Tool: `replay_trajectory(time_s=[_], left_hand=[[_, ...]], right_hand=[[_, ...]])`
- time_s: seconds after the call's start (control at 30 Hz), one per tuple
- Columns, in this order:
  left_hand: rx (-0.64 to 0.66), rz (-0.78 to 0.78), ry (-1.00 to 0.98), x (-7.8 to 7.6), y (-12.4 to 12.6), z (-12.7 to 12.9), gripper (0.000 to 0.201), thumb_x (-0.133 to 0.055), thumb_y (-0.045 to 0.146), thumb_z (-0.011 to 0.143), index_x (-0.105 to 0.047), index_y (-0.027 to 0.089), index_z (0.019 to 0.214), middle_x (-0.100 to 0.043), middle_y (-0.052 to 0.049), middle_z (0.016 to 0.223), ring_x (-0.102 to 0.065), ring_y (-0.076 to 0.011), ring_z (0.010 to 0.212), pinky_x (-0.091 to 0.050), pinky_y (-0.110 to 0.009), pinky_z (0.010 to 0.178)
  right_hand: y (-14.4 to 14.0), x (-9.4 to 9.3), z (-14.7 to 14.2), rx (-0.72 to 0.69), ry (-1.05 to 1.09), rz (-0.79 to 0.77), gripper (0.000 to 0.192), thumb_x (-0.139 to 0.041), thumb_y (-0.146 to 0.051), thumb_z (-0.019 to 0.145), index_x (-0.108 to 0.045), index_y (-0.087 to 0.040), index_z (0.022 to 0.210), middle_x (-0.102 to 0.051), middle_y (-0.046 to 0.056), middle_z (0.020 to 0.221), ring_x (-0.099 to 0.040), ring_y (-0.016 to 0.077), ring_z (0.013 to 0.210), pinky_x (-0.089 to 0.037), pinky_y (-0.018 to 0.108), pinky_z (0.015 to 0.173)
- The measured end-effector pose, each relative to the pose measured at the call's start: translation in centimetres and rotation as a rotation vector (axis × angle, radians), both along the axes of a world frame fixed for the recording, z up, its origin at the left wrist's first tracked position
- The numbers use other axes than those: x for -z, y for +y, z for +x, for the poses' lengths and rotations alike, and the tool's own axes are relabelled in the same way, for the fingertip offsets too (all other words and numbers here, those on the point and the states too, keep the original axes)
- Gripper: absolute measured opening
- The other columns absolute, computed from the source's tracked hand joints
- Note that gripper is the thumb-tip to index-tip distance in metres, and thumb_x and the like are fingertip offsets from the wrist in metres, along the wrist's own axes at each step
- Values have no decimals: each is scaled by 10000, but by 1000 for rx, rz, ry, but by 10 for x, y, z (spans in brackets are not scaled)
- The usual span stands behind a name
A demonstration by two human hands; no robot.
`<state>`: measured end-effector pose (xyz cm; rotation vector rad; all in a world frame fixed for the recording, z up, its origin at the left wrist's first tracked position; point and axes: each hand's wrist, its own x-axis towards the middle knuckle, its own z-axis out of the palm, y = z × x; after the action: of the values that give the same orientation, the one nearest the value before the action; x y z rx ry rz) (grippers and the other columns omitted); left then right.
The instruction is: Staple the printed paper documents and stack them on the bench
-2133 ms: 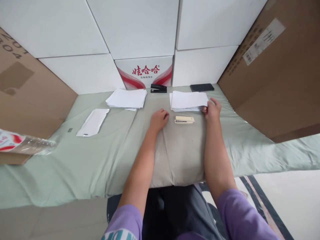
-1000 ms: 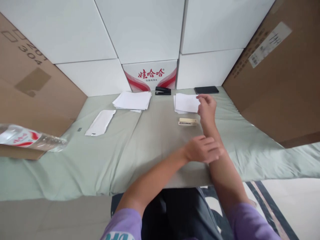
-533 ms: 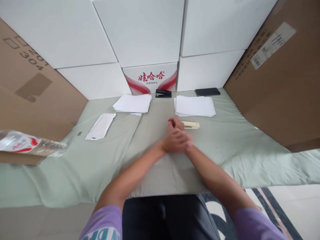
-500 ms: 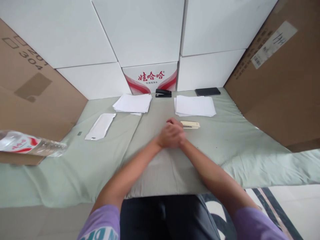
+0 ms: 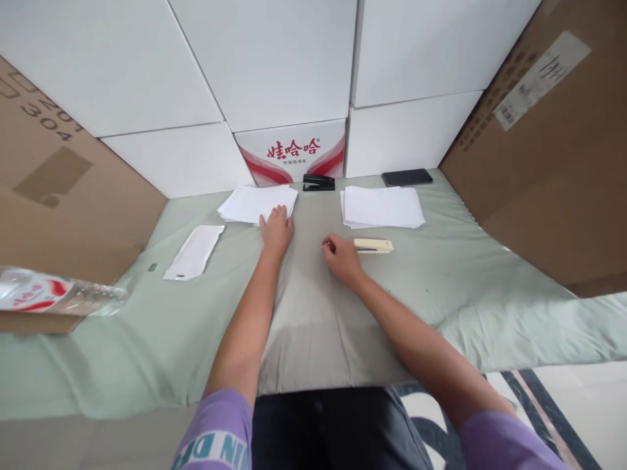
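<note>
My left hand [image 5: 277, 230] lies with its fingers stretched out on the near right corner of the left paper stack [image 5: 252, 202]. My right hand [image 5: 343, 258] rests on the cloth with its fingers curled in, and I see nothing held in it. Right beside its knuckles is a cream stapler [image 5: 375, 245], whose left end meets the hand's edge. Farther back, another paper stack [image 5: 383, 207] lies to the right. A black stapler [image 5: 319, 183] stands between the two stacks, against the printed box.
White boxes [image 5: 294, 65] form a wall behind the green cloth [image 5: 304, 313]. Cardboard boxes [image 5: 553, 183] flank both sides. A phone [image 5: 407, 177] lies at the back right. To the left are a white packet [image 5: 194, 252] and a water bottle [image 5: 59, 290].
My left hand has come away from my right hand and moved forward and left onto the left paper stack. My right hand has stayed by the cream stapler.
</note>
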<state>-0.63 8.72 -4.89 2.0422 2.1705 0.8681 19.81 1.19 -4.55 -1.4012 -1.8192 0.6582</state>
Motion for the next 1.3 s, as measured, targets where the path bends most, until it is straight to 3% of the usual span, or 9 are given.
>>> replay_trajectory(time_s=[0.13,0.27,0.4,0.53,0.77,0.87,1.0,1.17,1.3], left_hand=[[-29,14,14,-9,-2,-2,334,-373,266,994,-627,188,1195,-672,-220,1285,-601,-332,1252,-289,-558,1150],[-180,38,-110,-14,2,-13,293,-351,296,1011,-623,199,1059,-721,-192,971,-673,-339,1038,-426,-492,986],[-211,224,-364,-12,7,-31,211,-401,302,996,-596,232,955,-694,-101,911,-661,-276,976,-458,-368,905],[-212,309,-447,-15,9,-43,216,-415,294,989,-599,212,909,-676,-62,884,-639,-227,916,-459,-315,890],[-194,224,-269,-24,-2,-40,364,-343,326,1014,-634,187,1181,-733,-111,1043,-678,-258,1002,-469,-345,913],[-41,33,-126,-24,-8,-38,447,-396,415,1002,-566,223,1368,-728,-122,1211,-670,-287,1134,-469,-376,968],[168,-148,125,-24,-15,-38,697,-620,502,873,-493,198,1488,-574,-125,1483,-547,-319,1345,-411,-385,1097],[147,-155,145,-30,-19,-38,521,-501,388,949,-576,207,1432,-561,-79,1504,-539,-283,1357,-404,-375,1113],[110,-166,175,-31,-20,-35,511,-531,389,940,-582,229,1422,-608,-107,1450,-585,-311,1287,-452,-398,1026]], right_hand=[[0,0,0,-3,28,-8,137,-480,-246,846,-616,-231,850,-604,1,684,-503,167,628,-312,287,631],[0,1,0,-8,53,-1,142,-480,-248,846,-620,-226,845,-602,0,683,-509,166,633,-318,290,633],[1,0,0,-11,79,-3,147,-484,-244,841,-627,-215,853,-593,-6,675,-507,159,633,-320,286,634],[0,0,0,-17,83,-7,161,-481,-243,844,-637,-207,862,-586,-9,673,-506,153,637,-318,279,632],[3,5,0,-18,89,16,177,-486,-235,845,-656,-201,882,-607,-4,688,-512,149,641,-329,273,635],[3,5,0,-20,89,9,181,-490,-243,848,-661,-201,889,-610,-4,689,-512,149,637,-330,274,631],[3,5,0,-21,91,17,185,-482,-237,850,-660,-199,881,-614,-3,696,-515,147,641,-330,274,636],[2,3,0,-22,89,11,184,-486,-241,847,-661,-203,886,-611,-5,691,-518,150,640,-337,276,640],[1,3,1,-25,86,11,181,-486,-237,845,-660,-201,883,-610,-4,688,-523,152,644,-338,278,643]])
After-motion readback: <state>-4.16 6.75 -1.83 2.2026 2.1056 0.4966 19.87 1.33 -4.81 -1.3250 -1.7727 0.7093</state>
